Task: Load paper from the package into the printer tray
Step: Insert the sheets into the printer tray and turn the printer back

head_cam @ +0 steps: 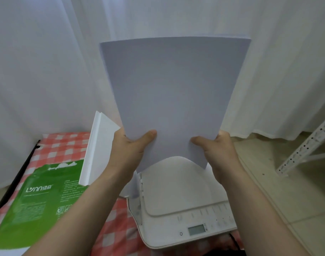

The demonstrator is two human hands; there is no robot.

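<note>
Paper (173, 97) is up in our two hands, held above the printer (180, 196) and clear of it. Far left of our fingers the green package (34, 202) lies on the checked surface (56, 145), and a white tray flap (97, 148) stands just left of our left hand (129, 150). That hand pinches the sheaf's lower left corner, thumb in front, the other fingers hidden behind. Our right hand (218, 150) pinches the lower right corner likewise. The bottom edge bows upward between the thumbs, so sheets could splay or catch on entering the tray. The sheaf stands nearly upright, long axis running up and away from us.
</note>
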